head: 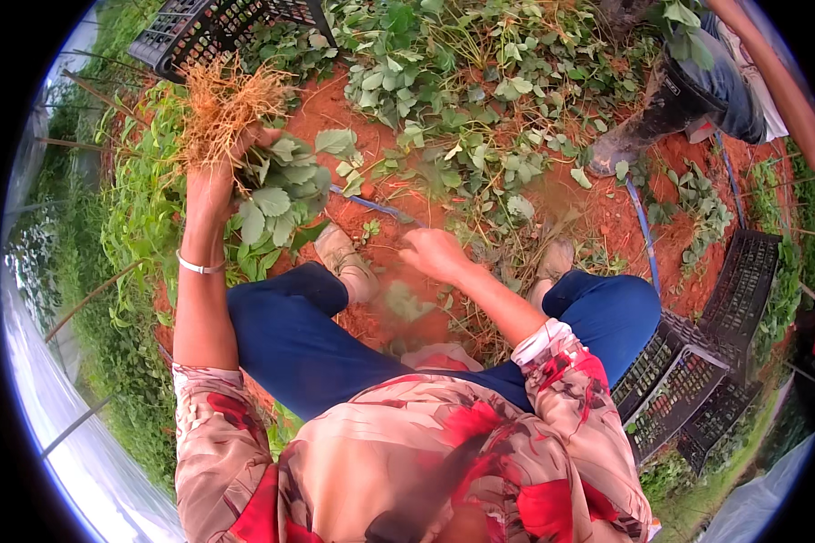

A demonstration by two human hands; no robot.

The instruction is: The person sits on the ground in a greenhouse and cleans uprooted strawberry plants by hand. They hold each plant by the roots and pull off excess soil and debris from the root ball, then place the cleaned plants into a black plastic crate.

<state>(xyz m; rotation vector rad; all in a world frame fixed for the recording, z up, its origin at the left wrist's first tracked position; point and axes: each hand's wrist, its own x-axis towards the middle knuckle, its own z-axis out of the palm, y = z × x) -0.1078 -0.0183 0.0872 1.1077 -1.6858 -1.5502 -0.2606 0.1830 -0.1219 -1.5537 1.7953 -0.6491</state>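
Note:
My left hand (241,146) is raised on the left, gripping a bundle of uprooted strawberry plants. The bundle's tangled tan roots (228,108) point away from me, and its green toothed leaves (278,190) hang to the right of my wrist. Over the red soil between my feet, my right hand (438,254) is blurred, with its fingers curled. Whether anything sits between those fingers cannot be made out. Just beyond it lies a spread of loose strawberry plants (475,156), leaves and stems mixed with dry roots.
A black plastic crate (238,30) stands at the far left. More black crates (679,394) are clustered at right. Blue drip tape (641,224) crosses the soil. Another person's muddy boot (631,129) and arm (780,75) are at upper right. Leafy plants (143,224) grow along the left.

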